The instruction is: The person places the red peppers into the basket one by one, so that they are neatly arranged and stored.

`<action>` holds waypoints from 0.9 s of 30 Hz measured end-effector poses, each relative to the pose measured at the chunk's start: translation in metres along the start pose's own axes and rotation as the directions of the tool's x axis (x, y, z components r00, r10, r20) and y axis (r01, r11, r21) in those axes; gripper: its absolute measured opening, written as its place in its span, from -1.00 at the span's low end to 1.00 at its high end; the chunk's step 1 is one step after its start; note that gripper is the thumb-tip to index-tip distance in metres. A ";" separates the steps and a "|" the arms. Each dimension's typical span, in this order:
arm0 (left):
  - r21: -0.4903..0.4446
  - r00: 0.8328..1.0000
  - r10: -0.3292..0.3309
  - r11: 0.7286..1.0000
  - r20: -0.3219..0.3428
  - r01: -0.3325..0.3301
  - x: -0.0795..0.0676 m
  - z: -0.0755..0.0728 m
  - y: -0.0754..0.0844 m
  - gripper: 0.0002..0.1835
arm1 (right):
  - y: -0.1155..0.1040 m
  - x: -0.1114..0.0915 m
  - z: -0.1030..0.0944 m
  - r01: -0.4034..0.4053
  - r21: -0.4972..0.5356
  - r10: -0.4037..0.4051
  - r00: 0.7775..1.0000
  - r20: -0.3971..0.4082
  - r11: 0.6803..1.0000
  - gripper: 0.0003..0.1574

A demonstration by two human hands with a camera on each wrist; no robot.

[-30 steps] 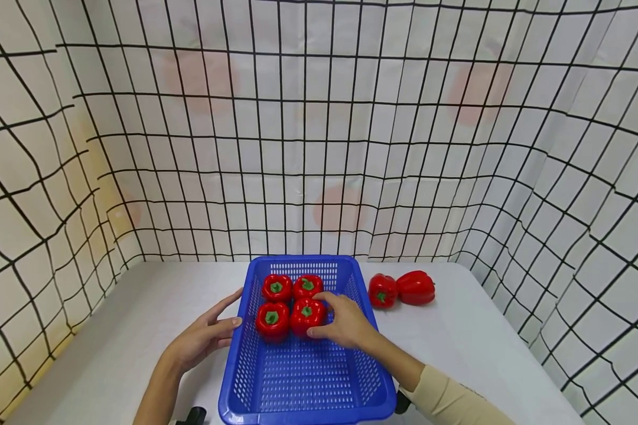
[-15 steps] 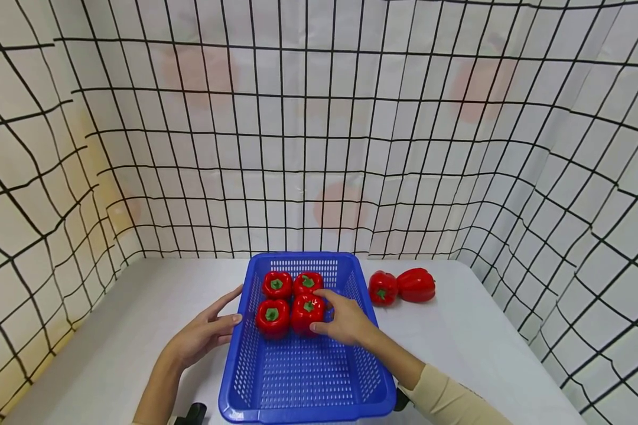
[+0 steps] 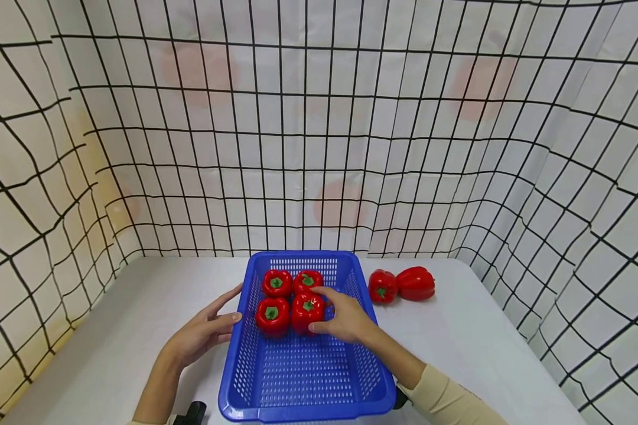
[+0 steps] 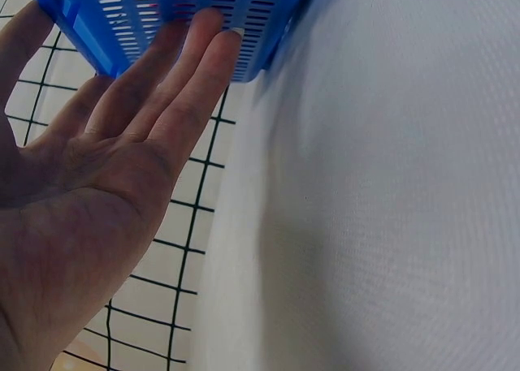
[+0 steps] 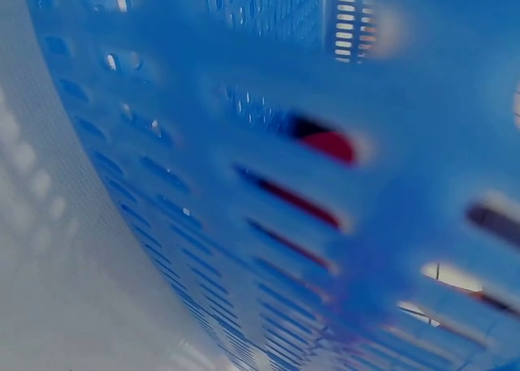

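A blue perforated plastic basket (image 3: 305, 378) stands on the white tabletop in front of me. Several red bell peppers with green stems are grouped toward its far left. My right hand (image 3: 348, 320) reaches over the right rim and holds the near right bell pepper (image 3: 306, 313) between thumb and fingers. Against the basket's left side rest the nearly straight fingers of my left hand (image 3: 195, 337). The left wrist view shows this hand (image 4: 97, 168) palm up, fingertips at the slotted wall (image 4: 150, 14). In the right wrist view, the basket wall (image 5: 203, 144) hides the right hand.
Two more red bell peppers lie on the table right of the basket: one with its stem toward me (image 3: 383, 287), the other on its side (image 3: 416, 284). A black grid (image 3: 303, 171) over white sheeting encloses the back and sides.
The head view has tilted slightly, so everything appears a little higher. The right thumb has shifted slightly on the pepper. The left hand and basket have stayed in place.
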State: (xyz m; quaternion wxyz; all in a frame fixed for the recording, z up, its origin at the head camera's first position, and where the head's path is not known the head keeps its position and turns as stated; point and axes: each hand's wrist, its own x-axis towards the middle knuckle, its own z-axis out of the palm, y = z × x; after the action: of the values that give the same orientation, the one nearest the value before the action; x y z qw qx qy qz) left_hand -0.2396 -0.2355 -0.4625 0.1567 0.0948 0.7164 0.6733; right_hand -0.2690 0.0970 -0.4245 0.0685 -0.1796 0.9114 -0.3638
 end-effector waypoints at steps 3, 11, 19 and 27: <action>0.000 1.000 -0.004 1.000 -0.006 0.004 0.000 0.001 0.000 -0.14 | 0.000 0.000 -0.002 0.002 0.016 -0.001 1.000 -0.019 1.000 -0.01; -0.015 1.000 -0.021 1.000 -0.007 0.021 0.001 0.005 0.002 -0.14 | 0.001 -0.005 -0.014 0.041 0.107 -0.028 0.992 -0.121 0.993 -0.11; -0.024 1.000 -0.016 1.000 0.011 0.016 0.001 0.004 0.002 -0.15 | 0.002 -0.018 -0.044 0.057 0.097 -0.035 0.976 -0.214 0.994 -0.17; -0.012 1.000 -0.015 1.000 0.009 0.015 0.000 0.002 0.002 -0.13 | 0.027 -0.027 -0.073 0.018 0.095 0.014 0.945 -0.328 0.995 -0.18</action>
State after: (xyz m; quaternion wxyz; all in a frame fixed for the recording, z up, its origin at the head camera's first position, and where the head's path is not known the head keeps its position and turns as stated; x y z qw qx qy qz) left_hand -0.2393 -0.2337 -0.4606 0.1657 0.0916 0.7121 0.6761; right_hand -0.2701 0.1713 -0.3902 -0.0757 -0.1140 0.8913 -0.4323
